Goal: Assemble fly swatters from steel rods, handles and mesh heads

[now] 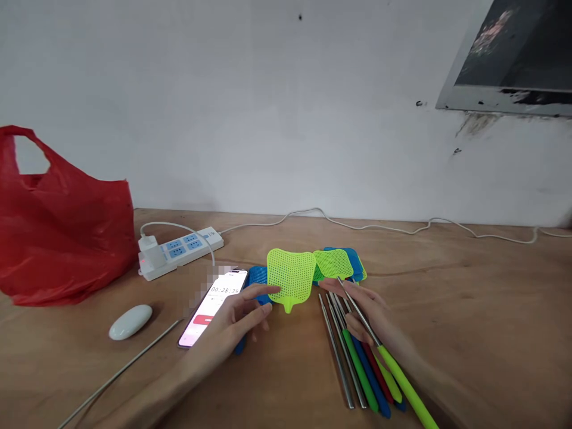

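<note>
A yellow-green fly swatter head (291, 275) lies mid-table with its short stem toward me. My left hand (243, 313) reaches its left edge, index finger stretched over the mesh and thumb apart below; whether the fingertip presses on it I cannot tell. In my right hand (369, 313) is a metal rod with a yellow-green handle (404, 381), slanting across the fingers. Under that hand lies a bundle of similar rods (342, 357) with green, blue, red and yellow-green handles. More swatter heads (333, 263), green and blue, overlap behind. Another blue head (258, 276) is partly hidden by my left hand.
A lit phone (218, 304) showing a timer lies left of my left hand. Farther left are a white mouse-shaped object (130, 322), a power strip (181, 253) and a red plastic bag (67, 232). A white cable (370, 226) runs along the wall.
</note>
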Demonstrator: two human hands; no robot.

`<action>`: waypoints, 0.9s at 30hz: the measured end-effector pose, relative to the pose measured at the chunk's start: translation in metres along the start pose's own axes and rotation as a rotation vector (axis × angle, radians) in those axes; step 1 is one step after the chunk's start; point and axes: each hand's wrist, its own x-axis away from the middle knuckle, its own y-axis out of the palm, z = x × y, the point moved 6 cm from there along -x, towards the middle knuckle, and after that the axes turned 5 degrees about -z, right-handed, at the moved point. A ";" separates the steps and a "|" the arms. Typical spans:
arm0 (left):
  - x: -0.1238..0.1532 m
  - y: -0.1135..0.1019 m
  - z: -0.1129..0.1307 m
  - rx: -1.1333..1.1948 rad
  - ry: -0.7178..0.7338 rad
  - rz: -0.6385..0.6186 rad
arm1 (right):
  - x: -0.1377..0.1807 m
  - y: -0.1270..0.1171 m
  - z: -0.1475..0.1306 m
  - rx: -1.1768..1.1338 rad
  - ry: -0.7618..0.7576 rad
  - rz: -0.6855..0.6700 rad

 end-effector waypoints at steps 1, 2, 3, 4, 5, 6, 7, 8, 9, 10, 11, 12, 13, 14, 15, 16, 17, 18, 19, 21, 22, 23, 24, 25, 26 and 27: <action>0.000 -0.003 -0.002 -0.005 -0.014 0.027 | 0.000 -0.001 -0.001 -0.001 -0.004 -0.001; -0.001 -0.005 -0.003 -0.011 -0.027 0.053 | -0.001 -0.001 -0.001 -0.004 -0.004 -0.002; 0.000 -0.007 -0.005 -0.024 -0.042 0.075 | -0.001 -0.001 -0.001 -0.008 -0.001 -0.001; 0.000 -0.008 -0.005 -0.041 -0.054 0.089 | 0.000 -0.001 -0.001 -0.011 0.005 0.001; 0.000 -0.009 -0.005 -0.057 -0.063 0.101 | 0.000 0.000 -0.001 -0.014 0.010 0.002; 0.001 -0.010 -0.004 -0.072 -0.071 0.109 | 0.000 0.001 0.000 -0.016 0.015 0.000; 0.001 -0.010 -0.004 -0.084 -0.081 0.111 | 0.001 0.001 0.000 -0.019 0.018 -0.005; 0.002 -0.010 -0.003 -0.093 -0.091 0.112 | 0.001 0.002 0.001 -0.022 0.021 -0.008; 0.002 -0.010 -0.002 -0.100 -0.103 0.115 | 0.001 0.003 0.001 -0.025 0.023 -0.012; 0.002 -0.010 -0.002 -0.105 -0.115 0.114 | 0.001 0.003 0.001 -0.027 0.025 -0.010; 0.002 -0.010 -0.002 -0.111 -0.125 0.111 | 0.000 0.004 0.001 -0.029 0.027 -0.009; 0.001 -0.010 -0.002 -0.120 -0.133 0.107 | 0.000 0.003 0.001 -0.030 0.028 -0.006; 0.001 -0.010 -0.003 -0.133 -0.142 0.106 | -0.001 0.003 0.001 -0.032 0.030 -0.006; 0.001 -0.010 -0.005 -0.160 -0.148 0.112 | -0.001 0.003 0.002 -0.033 0.032 -0.010; 0.002 -0.011 -0.005 -0.209 -0.145 0.132 | -0.001 0.003 0.002 -0.035 0.034 -0.015; 0.003 -0.013 -0.004 -0.283 -0.122 0.175 | -0.002 0.003 0.002 -0.036 0.034 -0.019; 0.004 -0.016 -0.001 -0.382 -0.080 0.236 | -0.002 0.003 0.003 -0.037 0.035 -0.022; 0.006 -0.018 0.004 -0.494 -0.024 0.300 | -0.002 0.003 0.003 -0.037 0.034 -0.025; 0.009 -0.019 0.010 -0.604 0.040 0.361 | -0.002 0.003 0.003 -0.035 0.032 -0.027; 0.013 -0.016 0.020 -0.769 0.171 0.414 | -0.002 0.003 0.003 -0.031 0.026 -0.029; 0.014 -0.013 0.023 -0.822 0.234 0.401 | -0.002 0.004 0.004 -0.030 0.026 -0.030; 0.015 -0.009 0.025 -0.865 0.293 0.367 | -0.002 0.004 0.004 -0.030 0.030 -0.030; 0.014 -0.004 0.026 -0.901 0.346 0.321 | -0.003 0.003 0.004 -0.033 0.034 -0.031; 0.014 0.001 0.025 -0.940 0.388 0.273 | -0.003 0.003 0.005 -0.040 0.039 -0.034; 0.013 0.005 0.023 -0.981 0.413 0.228 | -0.003 0.004 0.005 -0.048 0.042 -0.043; 0.012 0.008 0.019 -1.023 0.421 0.190 | -0.004 0.004 0.005 -0.056 0.042 -0.053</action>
